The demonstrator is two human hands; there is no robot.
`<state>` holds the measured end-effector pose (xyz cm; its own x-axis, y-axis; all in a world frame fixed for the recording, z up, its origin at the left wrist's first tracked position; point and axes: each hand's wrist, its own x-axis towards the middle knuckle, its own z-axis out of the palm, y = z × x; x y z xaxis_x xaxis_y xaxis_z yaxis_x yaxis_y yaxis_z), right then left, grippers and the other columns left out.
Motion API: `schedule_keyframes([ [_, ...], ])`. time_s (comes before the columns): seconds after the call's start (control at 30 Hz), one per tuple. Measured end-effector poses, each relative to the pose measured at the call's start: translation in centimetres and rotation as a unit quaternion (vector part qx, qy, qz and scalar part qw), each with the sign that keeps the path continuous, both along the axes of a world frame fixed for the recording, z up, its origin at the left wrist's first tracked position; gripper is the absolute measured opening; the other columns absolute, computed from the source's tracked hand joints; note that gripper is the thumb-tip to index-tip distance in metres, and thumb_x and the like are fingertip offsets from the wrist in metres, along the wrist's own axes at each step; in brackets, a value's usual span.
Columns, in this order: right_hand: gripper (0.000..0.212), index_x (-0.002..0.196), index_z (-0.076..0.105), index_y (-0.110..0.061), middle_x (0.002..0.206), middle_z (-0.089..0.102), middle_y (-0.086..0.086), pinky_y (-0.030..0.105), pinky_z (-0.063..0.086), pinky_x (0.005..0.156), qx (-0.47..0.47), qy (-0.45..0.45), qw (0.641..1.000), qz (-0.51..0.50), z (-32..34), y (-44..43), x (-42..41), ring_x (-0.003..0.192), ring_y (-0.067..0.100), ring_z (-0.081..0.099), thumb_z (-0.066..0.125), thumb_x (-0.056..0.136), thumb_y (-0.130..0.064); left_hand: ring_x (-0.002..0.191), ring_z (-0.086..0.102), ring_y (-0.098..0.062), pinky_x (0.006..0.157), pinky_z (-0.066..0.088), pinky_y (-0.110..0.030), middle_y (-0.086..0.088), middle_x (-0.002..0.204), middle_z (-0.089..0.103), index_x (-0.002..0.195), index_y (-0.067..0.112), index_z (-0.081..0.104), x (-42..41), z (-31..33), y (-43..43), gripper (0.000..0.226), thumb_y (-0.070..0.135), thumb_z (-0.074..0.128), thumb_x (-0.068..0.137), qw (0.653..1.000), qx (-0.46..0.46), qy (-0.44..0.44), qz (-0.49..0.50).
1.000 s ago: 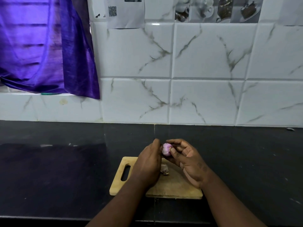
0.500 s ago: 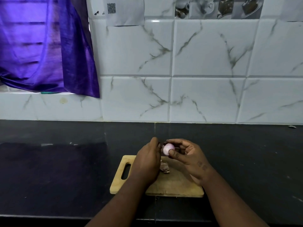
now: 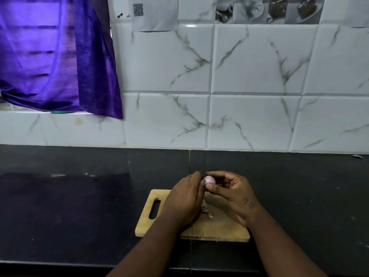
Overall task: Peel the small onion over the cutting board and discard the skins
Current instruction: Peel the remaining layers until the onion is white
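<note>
You pinched mostly bare onion (image 3: 209, 179) with left hand (image 3: 185, 200) and right hand (image 3: 234, 191); skins (image 3: 205, 209) lay on cutting board (image 3: 221, 230), undiscarded.

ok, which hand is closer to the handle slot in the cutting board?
Left. The left hand is just right of the handle slot, over the cutting board; the right hand is farther right, pinching the onion.

Pale pink-purple onion (image 3: 209, 179); tan wooden cutting board (image 3: 217, 229); black counter (image 3: 79, 206); grey-veined white tiles (image 3: 259, 116); purple curtain (image 3: 50, 56).
</note>
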<state>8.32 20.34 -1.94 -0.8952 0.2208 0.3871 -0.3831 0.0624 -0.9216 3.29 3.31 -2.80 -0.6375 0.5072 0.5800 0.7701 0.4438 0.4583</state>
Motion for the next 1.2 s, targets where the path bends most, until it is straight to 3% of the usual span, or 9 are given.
schedule_keyframes([
  [0.17, 0.036, 0.114, 0.079, -0.008, 0.107, 0.083, 0.006, 0.024, 0.062, 0.081, -0.001, 0.007, 1.0, -0.003, -0.01, 0.05, 0.03, 0.103, 0.02, 0.078, 0.085, 0.079, -0.005, 0.074, 0.045, -0.006, 0.064, 0.038, -0.032, 0.013, 0.083, 0.048, 0.097, 0.029, 0.045, 0.34, 0.21, 0.08, 0.021, 0.037, 0.031, 0.11, 1.0, -0.027, 0.011, -0.001],
  [0.4, 0.035, 0.112, 0.08, -0.012, 0.109, 0.082, 0.007, 0.029, 0.064, 0.086, 0.004, 0.016, 1.0, -0.005, -0.2, -0.09, 0.02, 0.105, 0.023, 0.078, 0.084, 0.077, -0.012, 0.081, 0.042, -0.007, 0.065, 0.03, -0.022, 0.014, 0.093, 0.045, 0.107, 0.029, 0.044, 0.31, 0.4, 0.09, 0.003, 0.026, 0.045, 0.106, 0.997, -0.072, 0.032, 0.021],
  [0.53, 0.037, 0.114, 0.078, -0.012, 0.111, 0.082, 0.009, 0.034, 0.063, 0.091, -0.017, 0.013, 1.0, 0.006, -0.23, -0.22, -0.15, 0.109, 0.027, 0.077, 0.081, 0.077, -0.015, 0.072, 0.045, -0.014, 0.061, 0.034, -0.032, 0.01, 0.081, 0.048, 0.096, 0.026, 0.043, 0.26, 0.32, -0.07, 0.01, 0.02, 0.045, 0.104, 0.999, -0.038, 0.01, 0.017],
  [0.67, 0.041, 0.12, 0.075, -0.008, 0.117, 0.079, 0.013, 0.043, 0.059, 0.099, -0.051, -0.003, 0.998, 0.028, -0.1, -0.29, -0.15, 0.114, 0.029, 0.074, 0.077, 0.08, -0.016, 0.071, 0.051, -0.016, 0.06, 0.039, -0.035, 0.004, 0.078, 0.055, 0.089, 0.025, 0.044, 0.13, 0.27, 0.06, 0.019, 0.026, 0.038, 0.107, 0.998, 0.006, -0.024, 0.055],
  [0.87, 0.036, 0.119, 0.07, -0.004, 0.119, 0.077, 0.018, 0.033, 0.062, 0.092, -0.108, 0.003, 0.993, 0.048, 0.07, -0.27, -0.15, 0.114, 0.033, 0.074, 0.075, 0.084, -0.01, 0.069, 0.052, -0.009, 0.057, 0.034, -0.03, 0.007, 0.074, 0.057, 0.085, 0.03, 0.052, -0.05, 0.2, 0.09, 0.022, 0.03, 0.038, 0.103, 0.999, 0.013, -0.019, 0.047],
  [0.97, 0.033, 0.117, 0.067, -0.001, 0.117, 0.076, 0.018, 0.04, 0.062, 0.096, -0.094, -0.007, 0.995, 0.036, 0.04, -0.23, -0.07, 0.114, 0.035, 0.073, 0.078, 0.086, -0.004, 0.072, 0.051, -0.008, 0.059, 0.03, -0.024, 0.009, 0.075, 0.054, 0.083, 0.036, 0.048, 0.07, 0.16, -0.02, 0.022, 0.035, 0.038, 0.102, 0.999, 0.031, -0.004, 0.034],
  [1.07, 0.038, 0.113, 0.064, 0.002, 0.116, 0.075, 0.022, 0.046, 0.06, 0.098, -0.085, -0.018, 0.996, 0.037, 0.18, -0.28, 0.04, 0.109, 0.034, 0.073, 0.083, 0.082, -0.008, 0.077, 0.052, -0.006, 0.064, 0.037, -0.024, 0.011, 0.081, 0.056, 0.091, 0.032, 0.052, 0.02, -0.03, 0.02, 0.023, 0.039, 0.036, 0.105, 0.999, 0.028, -0.001, 0.025],
  [1.2, 0.044, 0.11, 0.062, 0.003, 0.115, 0.073, 0.023, 0.032, 0.062, 0.088, -0.048, -0.016, 0.998, 0.025, 0.06, -0.39, 0.01, 0.102, 0.026, 0.072, 0.086, 0.075, -0.007, 0.075, 0.051, -0.009, 0.065, 0.04, -0.029, 0.009, 0.08, 0.054, 0.092, 0.029, 0.051, -0.02, -0.15, 0.11, 0.027, 0.041, 0.03, 0.105, 0.999, 0.028, -0.013, 0.014],
])
